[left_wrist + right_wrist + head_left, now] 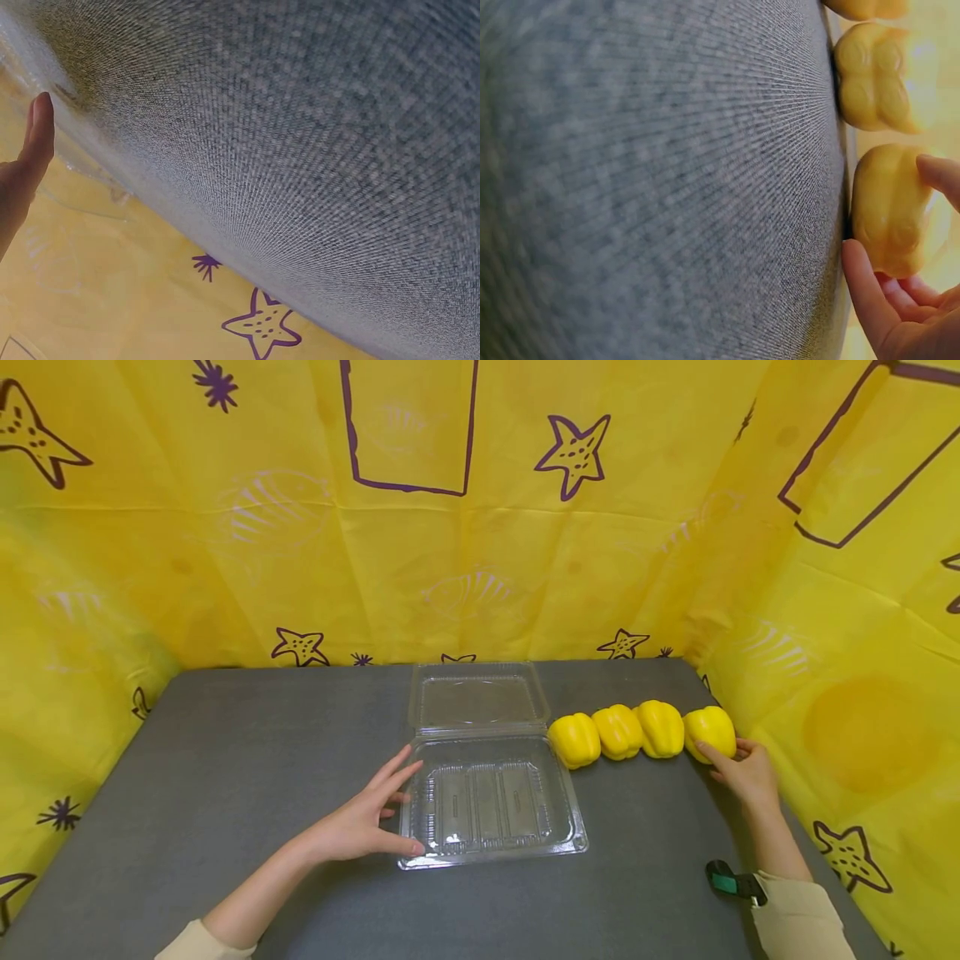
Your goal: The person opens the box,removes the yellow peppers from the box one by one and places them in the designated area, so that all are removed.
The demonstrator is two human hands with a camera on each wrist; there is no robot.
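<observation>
At the right end of a row, a yellow bell pepper (710, 733) is held by my right hand (746, 772), the thumb on its near side and fingers round its right side. The right wrist view shows that same bell pepper (891, 210) between the fingertips, by the tabletop. My left hand (367, 822) touches the left rim of a clear plastic clamshell box (491, 856), its fingers spread and fairly straight, thumb at the near left corner. The box lies with its lid (480, 697) folded back, and no pepper shows inside. The left wrist view catches only part of that hand (34, 150).
Three more yellow bell peppers, one beside the box (575, 741), one in the middle (618, 732) and one further right (660, 729), line up on the grey table (285, 760). Yellow patterned cloth (480, 552) hangs behind and along the sides.
</observation>
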